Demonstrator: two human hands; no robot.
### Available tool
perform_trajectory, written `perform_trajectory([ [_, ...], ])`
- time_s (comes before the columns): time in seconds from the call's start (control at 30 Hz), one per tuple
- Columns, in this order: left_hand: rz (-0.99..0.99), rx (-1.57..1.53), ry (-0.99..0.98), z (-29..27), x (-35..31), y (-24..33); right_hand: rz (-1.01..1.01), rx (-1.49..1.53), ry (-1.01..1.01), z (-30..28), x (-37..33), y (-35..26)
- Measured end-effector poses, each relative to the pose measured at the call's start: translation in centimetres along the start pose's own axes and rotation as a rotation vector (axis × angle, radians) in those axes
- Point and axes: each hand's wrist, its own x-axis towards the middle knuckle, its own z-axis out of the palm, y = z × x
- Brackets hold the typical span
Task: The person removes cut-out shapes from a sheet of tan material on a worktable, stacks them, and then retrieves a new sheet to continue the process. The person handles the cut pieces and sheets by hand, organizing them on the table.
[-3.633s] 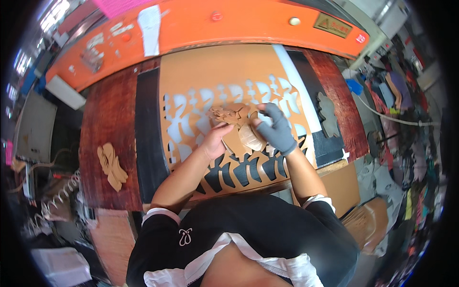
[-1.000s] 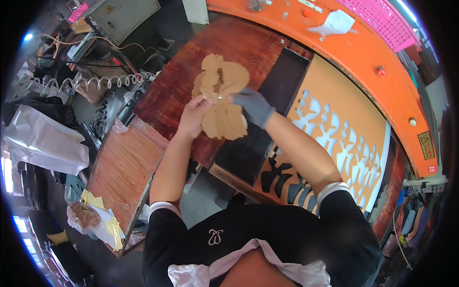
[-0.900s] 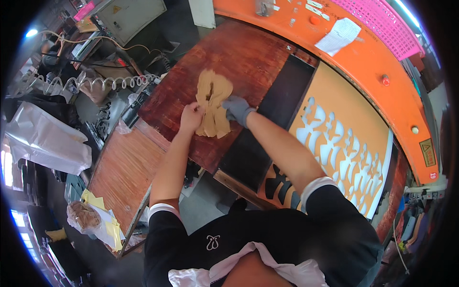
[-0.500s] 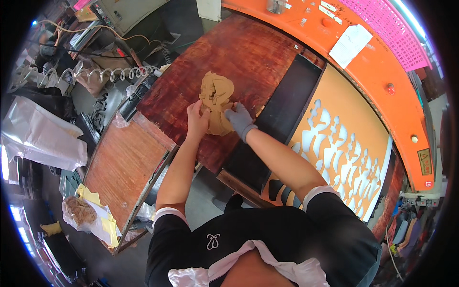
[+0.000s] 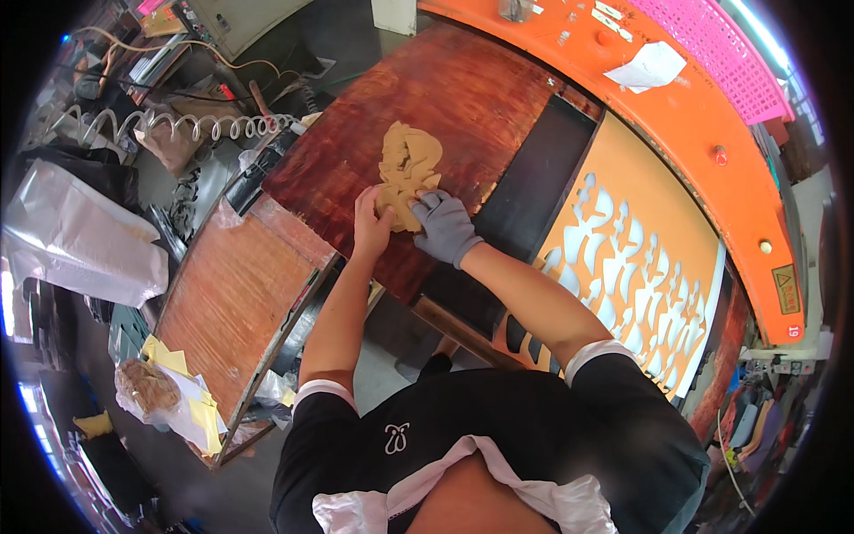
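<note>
A pile of tan cut-out pieces point(image 5: 412, 153), curved and irregular in outline, lies on the dark red-brown wooden board in front of me. My left hand point(image 5: 372, 222), bare, grips the lower left edge of the pile between thumb and fingers. On the lower right side, my right hand point(image 5: 447, 229), in a grey glove, has its bent fingers closed on the pieces. The glove hides part of the lower pieces. To the right, a tan sheet point(image 5: 623, 205) has rows of cut-out openings with a pale surface showing through.
An orange machine beam point(image 5: 569, 40) curves along the far right, with a loose white paper point(image 5: 648, 68) on it. A pink perforated basket point(image 5: 721, 53) sits beyond. A lower wooden table point(image 5: 240, 307) stands at left, near a coiled air hose point(image 5: 200, 125) and plastic-wrapped material point(image 5: 84, 236).
My gloved hand has shifted inward over the lower pieces, and the pieces there lie closer together. The paper on the orange beam has changed shape. The view has tilted slightly.
</note>
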Motion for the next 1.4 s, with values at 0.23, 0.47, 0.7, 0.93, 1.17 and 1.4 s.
perform_trajectory([
  [0.23,-0.104,-0.125,0.015,0.2,0.1,0.3,0.057,0.142,0.05,0.6,0.6,0.7],
  [0.47,-0.26,-0.446,0.108,0.9,1.3,-0.3,0.444,0.628,0.022,0.1,1.5,0.9],
  [0.7,-0.442,-0.53,0.008,-0.5,2.7,1.4,0.1,0.393,0.181,1.1,1.4,2.2],
  [0.93,-0.553,-0.435,0.035,-0.4,3.0,1.9,0.577,1.28,0.305,1.6,2.6,3.0],
  [1.17,-0.499,-0.254,-0.121,0.2,2.1,0.7,0.062,0.223,0.157,1.2,2.2,-0.3],
  [1.4,-0.307,-0.086,0.017,-0.9,2.2,0.4,-0.17,0.132,0.062,0.0,1.0,0.5],
])
